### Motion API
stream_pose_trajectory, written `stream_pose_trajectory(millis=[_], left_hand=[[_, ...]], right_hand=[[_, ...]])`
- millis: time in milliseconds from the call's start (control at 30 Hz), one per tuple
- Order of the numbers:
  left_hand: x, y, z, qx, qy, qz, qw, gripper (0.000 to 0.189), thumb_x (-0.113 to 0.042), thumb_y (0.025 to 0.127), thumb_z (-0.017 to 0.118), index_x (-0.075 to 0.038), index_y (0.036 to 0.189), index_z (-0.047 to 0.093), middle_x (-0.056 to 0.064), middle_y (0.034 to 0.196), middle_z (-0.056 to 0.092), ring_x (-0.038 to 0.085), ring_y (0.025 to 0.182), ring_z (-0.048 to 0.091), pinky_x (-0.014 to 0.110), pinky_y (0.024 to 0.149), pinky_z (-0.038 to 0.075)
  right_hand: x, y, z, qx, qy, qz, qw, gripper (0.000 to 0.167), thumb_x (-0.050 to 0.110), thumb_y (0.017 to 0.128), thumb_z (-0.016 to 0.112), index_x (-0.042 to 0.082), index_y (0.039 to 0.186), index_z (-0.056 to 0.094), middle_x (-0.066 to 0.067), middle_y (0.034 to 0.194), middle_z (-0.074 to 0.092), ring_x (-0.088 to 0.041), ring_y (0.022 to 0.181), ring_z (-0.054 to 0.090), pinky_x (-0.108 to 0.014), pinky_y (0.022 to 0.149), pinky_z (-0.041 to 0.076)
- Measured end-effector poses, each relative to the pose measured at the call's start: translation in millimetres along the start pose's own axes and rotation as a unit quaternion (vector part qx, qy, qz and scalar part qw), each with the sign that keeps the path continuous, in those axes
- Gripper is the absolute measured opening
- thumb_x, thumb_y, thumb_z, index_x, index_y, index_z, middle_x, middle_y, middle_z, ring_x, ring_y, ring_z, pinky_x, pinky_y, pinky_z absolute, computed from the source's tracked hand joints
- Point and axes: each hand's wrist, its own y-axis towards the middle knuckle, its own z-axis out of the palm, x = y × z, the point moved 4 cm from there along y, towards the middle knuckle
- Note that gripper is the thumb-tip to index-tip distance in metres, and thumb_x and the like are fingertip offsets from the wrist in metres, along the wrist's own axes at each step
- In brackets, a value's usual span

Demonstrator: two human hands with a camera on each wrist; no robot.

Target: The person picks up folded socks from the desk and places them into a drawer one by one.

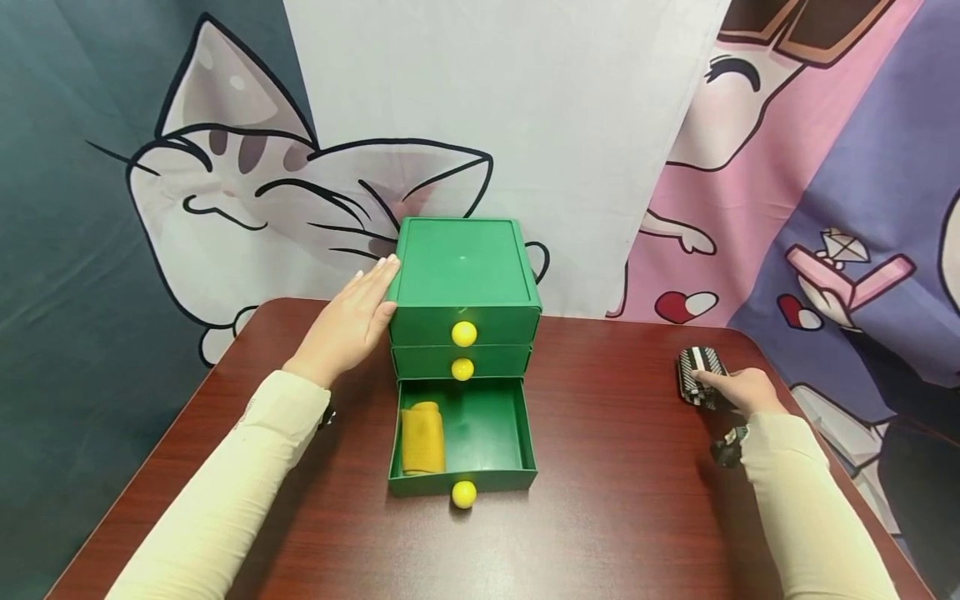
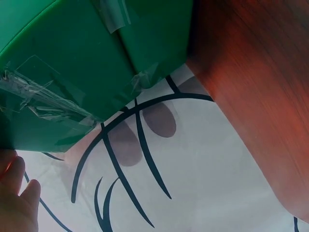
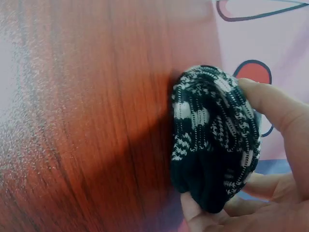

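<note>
A green cabinet [image 1: 465, 262] with three drawers and round yellow knobs stands on the table. My left hand [image 1: 345, 325] lies with straight fingers against the cabinet's left side, near its top edge. The bottom drawer [image 1: 495, 481] is pulled out, with a folded yellow knit cloth [image 1: 423, 442] in its left part. Over at the table's right side, my right hand [image 1: 742, 390] grips a folded black-and-white patterned sock [image 3: 212, 130], thumb on one face and fingers around the other. In the left wrist view, only a few left fingertips [image 2: 21, 179] show beside the cabinet.
The reddish-brown wooden table [image 1: 600, 500] has rounded far corners. Behind it hangs a cloth backdrop [image 1: 525, 83] with cartoon cats, close to the cabinet's back. Clear tape [image 2: 48, 99] runs along the cabinet's outer wall.
</note>
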Motion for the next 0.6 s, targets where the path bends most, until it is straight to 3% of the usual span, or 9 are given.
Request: stream_pose_trajectory(millis=[133, 267, 400, 500, 600], left_hand=[[-0.3, -0.3, 0.0, -0.001, 0.001, 0.0, 1.0, 0.064, -0.043, 0.112, 0.027, 0.002, 0.158, 0.029, 0.017, 0.162, 0.033, 0.033, 0.151, 0.028, 0.051, 0.124, 0.018], [-0.4, -0.4, -0.1, 0.001, 0.001, -0.002, 1.0, 0.065, -0.043, 0.112, 0.026, 0.002, 0.158, 0.029, 0.017, 0.162, 0.033, 0.032, 0.151, 0.028, 0.049, 0.125, 0.017], [-0.8, -0.3, -0.4, 0.0, -0.001, -0.001, 1.0, 0.065, -0.044, 0.112, 0.026, 0.002, 0.158, 0.029, 0.018, 0.162, 0.033, 0.033, 0.151, 0.028, 0.049, 0.125, 0.017], [-0.9, -0.5, -0.4, -0.001, -0.003, -0.001, 1.0, 0.064, -0.043, 0.112, 0.027, 0.002, 0.158, 0.029, 0.018, 0.162, 0.033, 0.033, 0.151, 0.029, 0.048, 0.125, 0.017], [-0.6, -0.5, -0.5, -0.003, -0.005, -0.002, 1.0, 0.062, -0.04, 0.112, 0.029, 0.002, 0.158, 0.029, 0.018, 0.162, 0.033, 0.034, 0.151, 0.029, 0.048, 0.125, 0.016]], right_hand=[[-5.1, -0.2, 1.9, 0.03, 0.097, 0.043, 0.9939, 0.073, 0.049, 0.089, 0.072, -0.018, 0.11, 0.055, -0.021, 0.102, 0.057, -0.017, 0.078, 0.06, -0.031, 0.067, 0.058], [-5.5, -3.7, 2.7, 0.079, 0.147, 0.078, 0.9829, 0.088, 0.051, 0.089, 0.071, -0.022, 0.13, 0.041, -0.023, 0.116, 0.05, -0.015, 0.086, 0.06, -0.033, 0.075, 0.059], [-3.7, -6.4, 2.6, 0.109, 0.153, 0.08, 0.979, 0.09, 0.052, 0.09, 0.071, -0.021, 0.134, 0.04, -0.02, 0.117, 0.052, -0.013, 0.088, 0.06, -0.033, 0.079, 0.059], [-4.0, -5.5, 5.0, 0.115, 0.164, 0.085, 0.976, 0.087, 0.049, 0.09, 0.072, -0.02, 0.132, 0.041, -0.018, 0.115, 0.053, -0.01, 0.085, 0.06, -0.031, 0.078, 0.059], [-3.6, -2.6, 6.7, 0.111, 0.179, 0.099, 0.9725, 0.09, 0.046, 0.09, 0.073, -0.022, 0.134, 0.035, -0.021, 0.116, 0.05, -0.015, 0.09, 0.059, -0.034, 0.08, 0.06]])
